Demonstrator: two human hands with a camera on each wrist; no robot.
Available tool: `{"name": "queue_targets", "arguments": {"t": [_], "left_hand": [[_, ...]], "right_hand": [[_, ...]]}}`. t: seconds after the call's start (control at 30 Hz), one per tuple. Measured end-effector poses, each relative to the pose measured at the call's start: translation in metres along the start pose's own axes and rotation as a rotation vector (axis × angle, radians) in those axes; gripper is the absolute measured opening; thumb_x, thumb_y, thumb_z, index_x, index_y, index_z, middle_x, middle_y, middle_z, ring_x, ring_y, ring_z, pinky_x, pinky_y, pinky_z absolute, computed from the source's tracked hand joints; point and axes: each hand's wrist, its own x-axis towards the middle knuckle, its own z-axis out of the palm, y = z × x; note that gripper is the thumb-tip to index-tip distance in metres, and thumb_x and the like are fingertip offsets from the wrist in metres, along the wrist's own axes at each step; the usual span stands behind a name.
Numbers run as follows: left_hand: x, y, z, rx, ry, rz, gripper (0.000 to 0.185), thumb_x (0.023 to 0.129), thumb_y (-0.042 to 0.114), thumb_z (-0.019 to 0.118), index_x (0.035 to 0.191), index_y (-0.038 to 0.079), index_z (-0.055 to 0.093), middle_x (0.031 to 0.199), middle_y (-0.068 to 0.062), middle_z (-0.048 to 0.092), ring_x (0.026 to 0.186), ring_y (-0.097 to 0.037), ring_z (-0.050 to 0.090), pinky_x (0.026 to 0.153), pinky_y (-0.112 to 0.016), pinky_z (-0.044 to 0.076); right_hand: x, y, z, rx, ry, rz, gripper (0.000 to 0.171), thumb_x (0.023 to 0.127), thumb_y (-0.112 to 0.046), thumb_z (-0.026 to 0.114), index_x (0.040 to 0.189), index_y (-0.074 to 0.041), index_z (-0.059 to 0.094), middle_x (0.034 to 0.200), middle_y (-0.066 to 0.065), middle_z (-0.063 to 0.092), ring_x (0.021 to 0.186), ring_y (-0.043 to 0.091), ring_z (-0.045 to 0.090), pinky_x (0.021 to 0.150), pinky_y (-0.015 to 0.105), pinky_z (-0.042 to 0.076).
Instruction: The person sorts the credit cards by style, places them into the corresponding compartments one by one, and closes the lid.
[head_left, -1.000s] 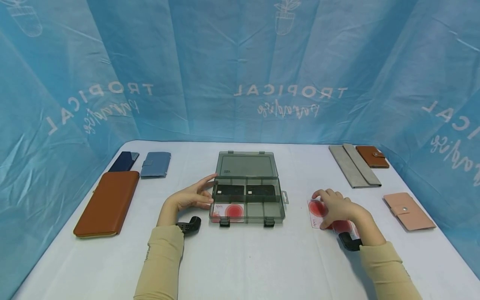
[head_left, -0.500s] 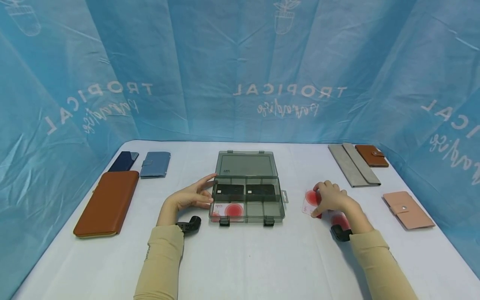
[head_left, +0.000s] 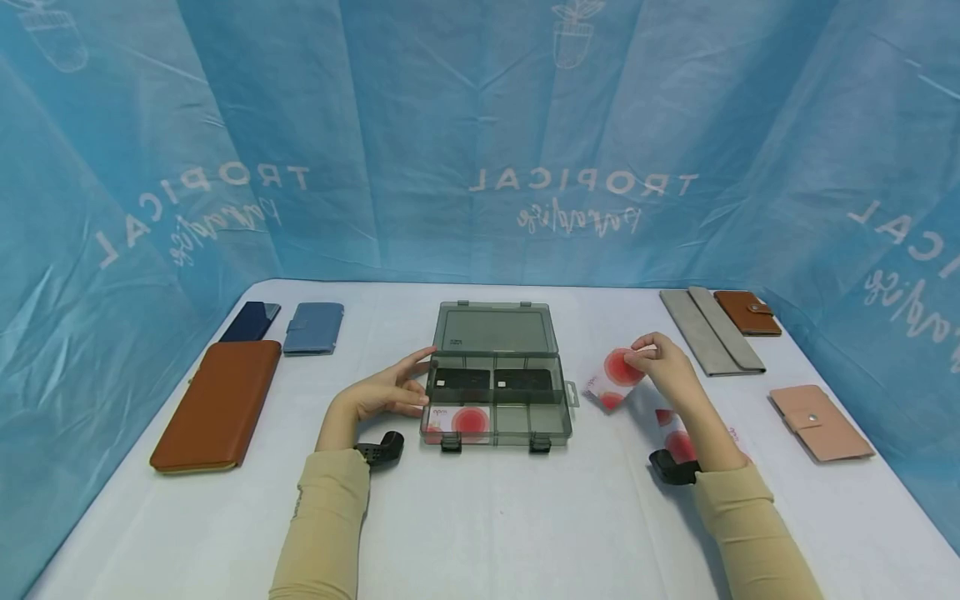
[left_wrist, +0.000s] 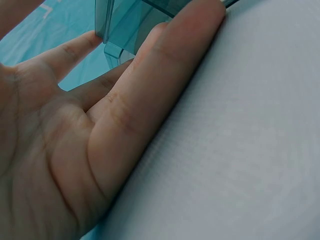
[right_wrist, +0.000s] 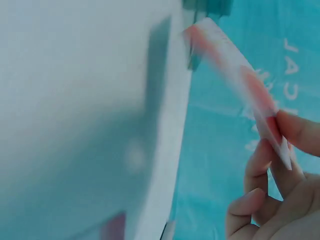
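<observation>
R hand (head_left: 663, 360) is pinching a white card w/ red dots (head_left: 615, 377) between thumb & fingertips, holding it off the table (head_left: 480, 517), just beside the smoky plastic box (head_left: 495, 392) on its R side. L hand (head_left: 386, 390) is lying w/ fingers straight, resting against the box's L wall. Another red-dot card (head_left: 459, 419) is sitting in the box compartment nearest L hand. More cards (head_left: 678, 442) are lying under R forearm.

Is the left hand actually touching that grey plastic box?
Touching. In the head view the left hand lies with straight fingers against the left wall of the box; the left wrist view shows fingertips meeting its corner.
</observation>
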Motion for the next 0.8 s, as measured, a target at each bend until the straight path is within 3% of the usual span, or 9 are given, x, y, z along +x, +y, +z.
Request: {"name": "queue_targets", "arguments": {"t": [0.13, 0.27, 0.4, 0.6, 0.8], "left_hand": [[0.0, 0.0, 0.0, 0.001, -0.003, 0.002, 0.092, 0.083, 0.004, 0.065, 0.15, 0.026, 0.008, 0.153, -0.017, 0.003, 0.087, -0.016, 0.056, 0.08, -0.036, 0.052], [-0.001, 0.0, 0.0, -0.001, -0.006, 0.002, 0.092, 0.083, 0.004, 0.065, 0.15, 0.027, 0.008, 0.153, -0.016, 0.003, 0.087, -0.016, 0.056, 0.08, -0.036, 0.052], [-0.002, 0.001, 0.0, 0.0, -0.006, 0.0, 0.093, 0.082, 0.006, 0.067, 0.15, 0.028, 0.008, 0.153, -0.016, 0.003, 0.087, -0.016, 0.056, 0.08, -0.035, 0.052], [-0.001, 0.001, 0.0, -0.004, 0.002, -0.007, 0.092, 0.082, 0.006, 0.066, 0.15, 0.03, 0.009, 0.154, -0.014, 0.004, 0.087, -0.017, 0.056, 0.078, -0.034, 0.053], [-0.001, 0.001, 0.0, 0.001, 0.0, -0.003, 0.093, 0.082, 0.005, 0.066, 0.15, 0.027, 0.007, 0.153, -0.017, 0.003, 0.087, -0.017, 0.056, 0.079, -0.034, 0.053]], "right_hand": [[-0.002, -0.01, 0.005, 0.153, 0.004, -0.024, 0.043, 0.095, -0.019, 0.052, 0.133, -0.003, 0.04, 0.096, 0.008, 0.063, 0.085, 0.016, 0.056, 0.09, 0.048, 0.037], [-0.006, -0.02, 0.012, 0.229, -0.019, -0.062, 0.038, 0.095, -0.012, 0.049, 0.131, -0.002, 0.042, 0.083, -0.004, 0.059, 0.072, 0.008, 0.054, 0.073, 0.032, 0.041], [-0.012, -0.03, 0.023, 0.265, -0.063, -0.073, 0.034, 0.094, -0.014, 0.051, 0.123, 0.002, 0.043, 0.083, -0.005, 0.057, 0.073, 0.007, 0.052, 0.07, 0.024, 0.044], [-0.02, -0.04, 0.045, 0.222, -0.141, -0.114, 0.025, 0.091, -0.019, 0.057, 0.105, 0.0, 0.047, 0.082, 0.001, 0.061, 0.081, 0.02, 0.052, 0.078, 0.037, 0.041], [-0.024, -0.041, 0.066, 0.142, -0.291, -0.169, 0.021, 0.091, -0.012, 0.058, 0.106, -0.001, 0.049, 0.091, 0.01, 0.067, 0.086, 0.021, 0.055, 0.083, 0.042, 0.041]]}}
